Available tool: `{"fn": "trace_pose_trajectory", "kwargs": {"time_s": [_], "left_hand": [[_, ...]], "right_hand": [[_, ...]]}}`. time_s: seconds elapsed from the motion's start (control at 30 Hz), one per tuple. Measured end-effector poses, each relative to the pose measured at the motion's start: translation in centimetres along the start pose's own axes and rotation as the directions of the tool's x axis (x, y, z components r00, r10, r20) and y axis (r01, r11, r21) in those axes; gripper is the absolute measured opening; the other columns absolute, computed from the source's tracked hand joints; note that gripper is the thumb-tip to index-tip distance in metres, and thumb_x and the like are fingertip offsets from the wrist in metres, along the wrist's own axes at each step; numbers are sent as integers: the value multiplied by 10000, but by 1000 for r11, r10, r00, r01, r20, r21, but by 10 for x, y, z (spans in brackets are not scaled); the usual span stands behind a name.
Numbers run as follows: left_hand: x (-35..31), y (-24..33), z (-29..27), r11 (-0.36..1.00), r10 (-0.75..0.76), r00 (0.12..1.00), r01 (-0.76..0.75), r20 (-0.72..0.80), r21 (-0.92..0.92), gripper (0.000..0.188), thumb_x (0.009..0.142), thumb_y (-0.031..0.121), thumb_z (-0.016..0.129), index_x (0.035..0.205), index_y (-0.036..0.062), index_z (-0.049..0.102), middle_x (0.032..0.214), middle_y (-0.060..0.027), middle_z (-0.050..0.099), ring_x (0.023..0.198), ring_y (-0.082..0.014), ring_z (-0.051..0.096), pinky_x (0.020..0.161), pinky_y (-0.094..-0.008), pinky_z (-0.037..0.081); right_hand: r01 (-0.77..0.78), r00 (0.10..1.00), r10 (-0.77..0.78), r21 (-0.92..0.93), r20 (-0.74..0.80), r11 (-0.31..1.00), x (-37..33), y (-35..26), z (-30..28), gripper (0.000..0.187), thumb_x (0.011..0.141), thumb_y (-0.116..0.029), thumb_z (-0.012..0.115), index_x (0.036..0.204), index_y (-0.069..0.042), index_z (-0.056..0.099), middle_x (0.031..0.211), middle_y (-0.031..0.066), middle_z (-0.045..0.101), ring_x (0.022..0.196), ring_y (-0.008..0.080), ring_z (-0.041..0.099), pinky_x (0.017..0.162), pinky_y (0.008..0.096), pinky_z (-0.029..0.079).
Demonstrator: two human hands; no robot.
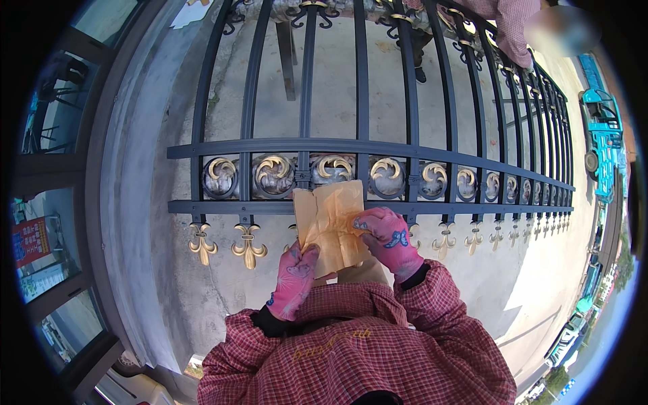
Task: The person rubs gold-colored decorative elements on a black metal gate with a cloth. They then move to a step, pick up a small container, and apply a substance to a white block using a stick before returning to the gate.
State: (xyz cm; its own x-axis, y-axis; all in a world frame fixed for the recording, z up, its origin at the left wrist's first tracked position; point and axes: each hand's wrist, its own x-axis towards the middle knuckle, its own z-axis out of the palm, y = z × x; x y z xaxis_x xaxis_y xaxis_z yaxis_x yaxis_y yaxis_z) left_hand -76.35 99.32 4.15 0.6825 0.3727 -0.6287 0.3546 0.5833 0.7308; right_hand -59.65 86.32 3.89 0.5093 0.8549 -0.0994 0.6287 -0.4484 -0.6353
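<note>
A creased piece of brown paper or thin cardboard (332,226) is held up in front of me, stained a darker orange-brown in the middle. My left hand (295,277), in a pink patterned glove, pinches its lower left edge. At its right edge the fingers of my right hand (391,243), gloved the same way, are closed on it. Just beyond lies a dark metal fence panel (270,146) with gold-coloured scrolls (273,172) inside rings and gold fleur-de-lis tips (248,246) pointing toward me. The paper covers part of the lower rail and some tips.
Another person's checked sleeve (513,30) reaches over the panel's far right side. A building wall with windows (50,250) runs along the left. Concrete ground (223,270) lies beneath the panel. A turquoise vehicle (604,128) stands at the far right.
</note>
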Motion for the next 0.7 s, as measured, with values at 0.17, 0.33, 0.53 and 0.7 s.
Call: {"fn": "trace_pose_trajectory", "kwargs": {"time_s": [0.17,0.33,0.53,0.7], "left_hand": [[3,1,-18,977,-100,990,79,-98,-197,328,917,135,454,1223,19,436,1032,-54,517,881,-190,587,635,-361,585],[4,7,-20,968,-122,977,78,-174,-237,376,919,137,445,1273,23,388,1137,-88,502,961,-232,577,648,-393,585],[7,10,-14,969,-144,964,93,-221,-229,400,924,125,426,1309,55,342,1172,-100,482,977,-240,566,676,-412,581],[11,16,-5,967,-165,957,109,-237,-231,378,923,116,424,1289,53,355,1147,-100,489,966,-236,563,674,-414,580]], "right_hand": [[-260,905,333,277,-264,925,14,59,-6,269,630,-20,662,893,-66,634,957,92,622,820,298,601,718,356,495],[-43,950,8,-106,-313,993,55,109,17,260,640,-12,646,891,-81,640,938,85,620,866,290,584,731,363,487],[-142,972,110,-147,-206,979,59,121,20,282,637,-23,657,907,-103,638,972,74,620,943,291,564,798,385,461],[-100,981,56,-233,-188,967,65,123,27,253,641,-25,656,882,-99,638,970,75,621,937,294,563,783,377,468]]}}
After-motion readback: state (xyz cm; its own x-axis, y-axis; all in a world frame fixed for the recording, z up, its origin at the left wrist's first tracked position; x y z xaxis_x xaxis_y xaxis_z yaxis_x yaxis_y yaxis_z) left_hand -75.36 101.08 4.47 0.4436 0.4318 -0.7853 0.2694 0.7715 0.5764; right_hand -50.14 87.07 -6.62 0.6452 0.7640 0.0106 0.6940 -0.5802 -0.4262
